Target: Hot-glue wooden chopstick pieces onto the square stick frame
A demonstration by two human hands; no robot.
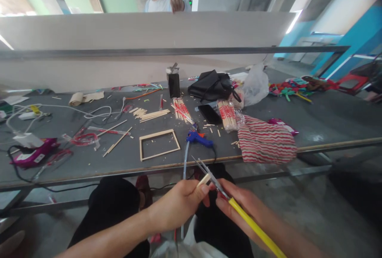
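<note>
A: Where's the stick (203,180)?
B: This side of the glue gun (200,139) — left hand (181,199) pinches it, right hand (248,203) grips the scissors (250,223)
A: Any risk?
B: Blades (215,181) so near could nick those pinching fingers

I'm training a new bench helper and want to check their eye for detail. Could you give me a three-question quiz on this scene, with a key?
1. Pick one: the left hand holds (a) a striped cloth, (b) a pale wooden stick, (c) a plastic bag.
2. True or false: the yellow-handled scissors are in the right hand.
3. Fill in: as the camera sees it, the blue glue gun lies to the ____ of the rectangular wooden frame.

Key: 1. b; 2. true; 3. right.
</note>
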